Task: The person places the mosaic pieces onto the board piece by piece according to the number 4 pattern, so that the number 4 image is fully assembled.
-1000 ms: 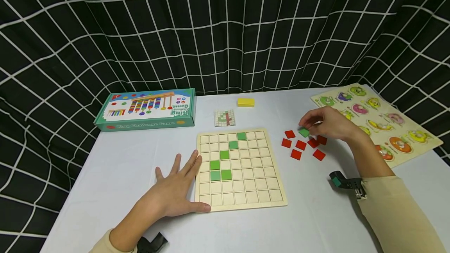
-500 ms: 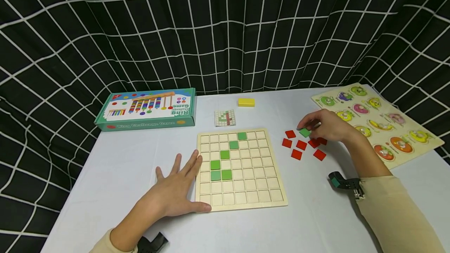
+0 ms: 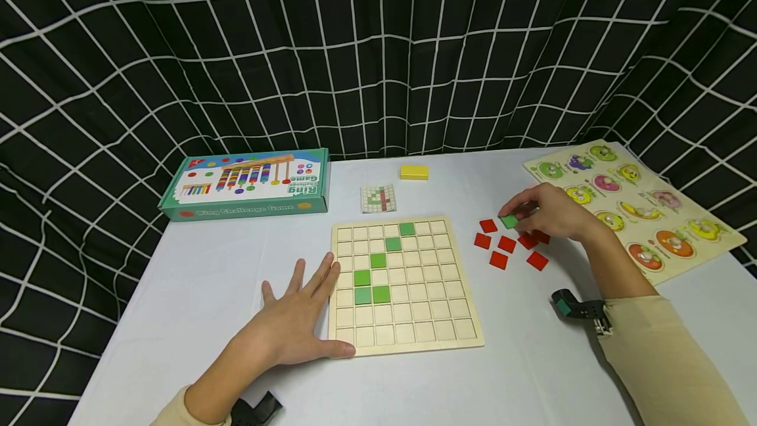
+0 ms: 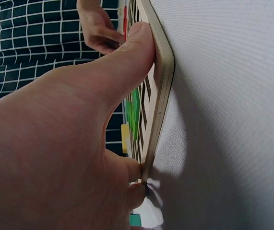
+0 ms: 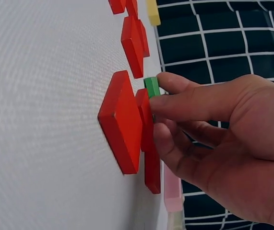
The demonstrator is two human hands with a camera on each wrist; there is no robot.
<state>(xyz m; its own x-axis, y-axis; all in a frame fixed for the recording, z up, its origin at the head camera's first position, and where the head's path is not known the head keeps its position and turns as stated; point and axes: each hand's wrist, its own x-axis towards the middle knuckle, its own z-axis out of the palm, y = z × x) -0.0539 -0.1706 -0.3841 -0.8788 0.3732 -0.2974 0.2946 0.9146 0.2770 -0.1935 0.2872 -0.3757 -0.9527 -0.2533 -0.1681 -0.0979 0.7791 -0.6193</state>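
My right hand (image 3: 554, 212) pinches a green square tile (image 5: 151, 87) between thumb and fingers, just above the table. Several red square tiles (image 3: 499, 260) lie loose beneath and around this hand. At the middle of the table is a wooden grid board (image 3: 421, 311), with several green tiles (image 3: 362, 278) in its cells, most of them along a diagonal. My left hand (image 3: 296, 324) rests spread at the board's left side. Its thumb (image 4: 139, 43) lies over the near left corner, and its fingertips touch the left edge.
Behind the board lie a small printed pattern card (image 3: 378, 198) and a yellow block (image 3: 414, 173). A green game box (image 3: 248, 183) stands at the back left. A fruit picture board (image 3: 639, 206) lies at the right, partly behind my right arm.
The green tile in my right fingers has shifted slightly left and turned a little. My left hand and the board have stayed where they were.
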